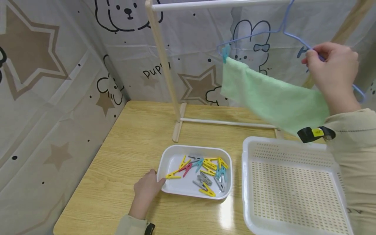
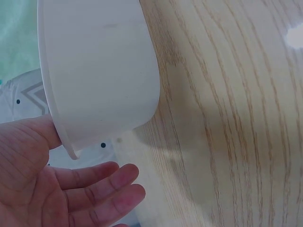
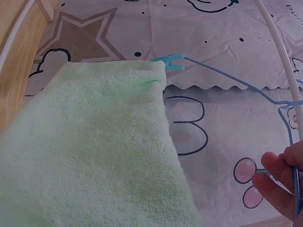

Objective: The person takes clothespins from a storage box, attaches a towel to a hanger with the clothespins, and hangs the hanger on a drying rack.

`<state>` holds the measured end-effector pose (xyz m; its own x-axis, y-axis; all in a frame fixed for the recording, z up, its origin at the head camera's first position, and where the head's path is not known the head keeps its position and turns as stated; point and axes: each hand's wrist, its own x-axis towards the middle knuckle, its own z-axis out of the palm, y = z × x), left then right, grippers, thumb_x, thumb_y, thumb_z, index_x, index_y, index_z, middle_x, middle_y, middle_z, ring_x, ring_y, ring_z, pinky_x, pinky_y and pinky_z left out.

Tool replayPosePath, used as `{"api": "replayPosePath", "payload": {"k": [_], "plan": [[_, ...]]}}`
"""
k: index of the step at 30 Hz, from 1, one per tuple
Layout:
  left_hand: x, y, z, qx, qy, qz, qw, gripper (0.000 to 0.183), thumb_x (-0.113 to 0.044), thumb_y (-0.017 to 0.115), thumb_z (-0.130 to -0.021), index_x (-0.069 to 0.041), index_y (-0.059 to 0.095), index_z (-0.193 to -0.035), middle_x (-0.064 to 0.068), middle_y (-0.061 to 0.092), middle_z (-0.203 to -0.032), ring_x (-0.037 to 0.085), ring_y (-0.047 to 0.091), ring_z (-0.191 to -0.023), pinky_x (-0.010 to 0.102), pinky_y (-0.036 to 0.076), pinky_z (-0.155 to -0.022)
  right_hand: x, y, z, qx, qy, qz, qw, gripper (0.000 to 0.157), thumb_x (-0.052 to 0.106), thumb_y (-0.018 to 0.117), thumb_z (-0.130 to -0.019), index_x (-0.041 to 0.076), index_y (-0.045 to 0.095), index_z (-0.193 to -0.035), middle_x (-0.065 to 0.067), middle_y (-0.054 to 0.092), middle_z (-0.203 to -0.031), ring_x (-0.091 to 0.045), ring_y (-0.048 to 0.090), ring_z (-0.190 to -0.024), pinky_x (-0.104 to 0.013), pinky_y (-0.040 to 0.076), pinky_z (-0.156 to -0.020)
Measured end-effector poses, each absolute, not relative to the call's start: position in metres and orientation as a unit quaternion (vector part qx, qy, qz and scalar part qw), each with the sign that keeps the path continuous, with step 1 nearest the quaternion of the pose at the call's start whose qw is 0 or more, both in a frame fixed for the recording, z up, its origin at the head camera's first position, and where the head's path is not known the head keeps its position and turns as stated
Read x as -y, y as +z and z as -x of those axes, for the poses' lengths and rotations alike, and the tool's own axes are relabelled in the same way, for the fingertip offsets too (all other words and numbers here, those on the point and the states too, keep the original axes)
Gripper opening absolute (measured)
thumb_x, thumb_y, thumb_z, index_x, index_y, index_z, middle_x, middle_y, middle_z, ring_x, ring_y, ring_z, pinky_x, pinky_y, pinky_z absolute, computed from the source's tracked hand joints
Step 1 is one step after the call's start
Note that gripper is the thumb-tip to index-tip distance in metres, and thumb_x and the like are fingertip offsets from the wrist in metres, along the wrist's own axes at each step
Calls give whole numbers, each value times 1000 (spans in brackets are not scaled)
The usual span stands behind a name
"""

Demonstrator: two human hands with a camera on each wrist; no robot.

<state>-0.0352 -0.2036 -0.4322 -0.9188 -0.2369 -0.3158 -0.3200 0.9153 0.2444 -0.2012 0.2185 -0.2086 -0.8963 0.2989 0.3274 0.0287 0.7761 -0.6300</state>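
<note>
My right hand (image 1: 336, 65) pinches the right arm of a blue wire hanger (image 1: 255, 34), which hangs from the white bar of a wooden rack. A light green towel (image 1: 264, 89) is clipped to the hanger's left end by a blue clothespin (image 1: 225, 53). The towel slopes down to the right, passing behind my right wrist. My left hand (image 1: 148, 184) is at the left end of a white tub (image 1: 194, 192) of clothespins. In the left wrist view its thumb touches the tub's rim (image 2: 49, 90), while the other visible fingers extend loosely, apart from the wall.
Yellow, grey, blue and red clothespins (image 1: 207, 163) lie in the tub. Right of it stands a white perforated basket (image 1: 248, 182), partly covered by my right sleeve. The rack's wooden post (image 1: 163, 55) and foot stand behind the tub, before a patterned cloth backdrop.
</note>
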Motion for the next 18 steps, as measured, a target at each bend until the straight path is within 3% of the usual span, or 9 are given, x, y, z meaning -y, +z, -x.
{"api": "replayPosePath", "payload": {"k": [9,18], "plan": [[204,-435,36,-967,149,145,149,46,-35,60,-82,6,55,-104,8,57,-72,21,52,-62,39,44,-55,-216,-217,203,922,313,79,212,40,35,42,-91,8,61,-113,17,58,-81,7,42,-65,-16,32,-65],[206,-437,36,-967,141,142,158,51,-37,59,-83,6,54,-110,11,60,-79,24,56,-68,43,45,-59,-216,-226,201,923,313,72,213,41,37,42,-91,6,62,-110,-7,63,-100,-7,45,-72,-19,35,-61]]}}
